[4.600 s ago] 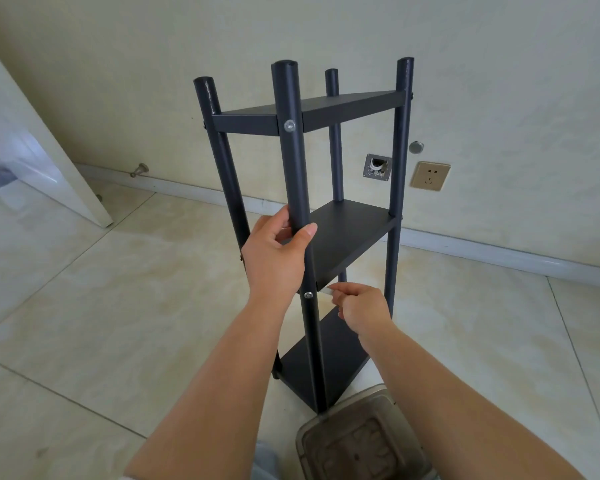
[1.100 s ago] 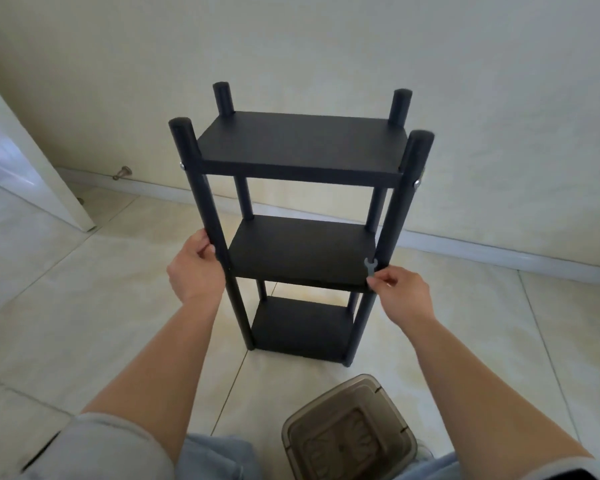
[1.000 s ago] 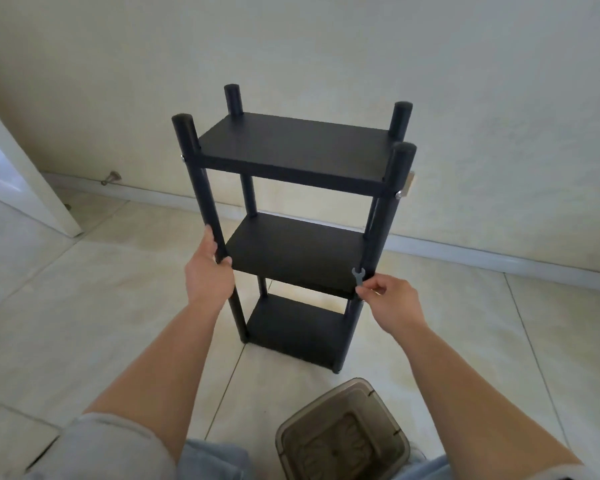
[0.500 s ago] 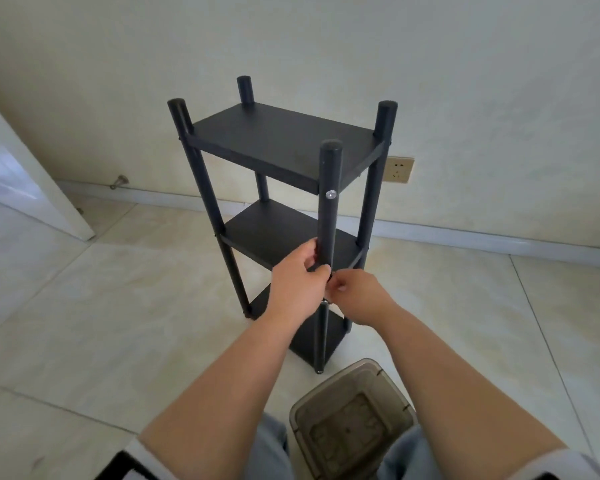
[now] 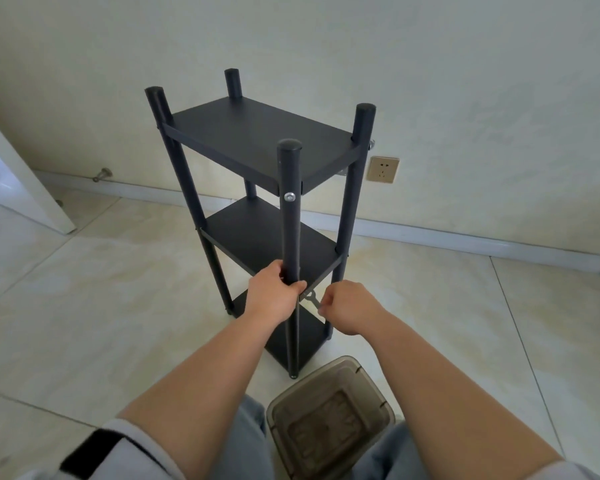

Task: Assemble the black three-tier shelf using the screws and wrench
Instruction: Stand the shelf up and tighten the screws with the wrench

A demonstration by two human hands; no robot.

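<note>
The black three-tier shelf [image 5: 257, 136] stands upright on the tiled floor, one corner turned toward me. My left hand [image 5: 274, 299] grips the nearest post [image 5: 289, 230] at the height of the middle tier. My right hand [image 5: 347, 306] pinches a small silver wrench [image 5: 311, 296], whose head sits at the post just right of my left thumb, where the middle tier joins. A silver screw head [image 5: 289, 197] shows on the same post at the top tier. The screw under the wrench is hidden.
A brown translucent plastic box [image 5: 329, 420] lies on the floor between my knees, close to the shelf's near foot. A wall socket [image 5: 382, 169] and a white baseboard [image 5: 465, 237] run behind the shelf. A white door [image 5: 11, 181] stands open at the left.
The shelf has turned a little more and I now look down on it from higher. My right hand has drawn back to the right, so the wrench now shows at the middle-tier joint.
</note>
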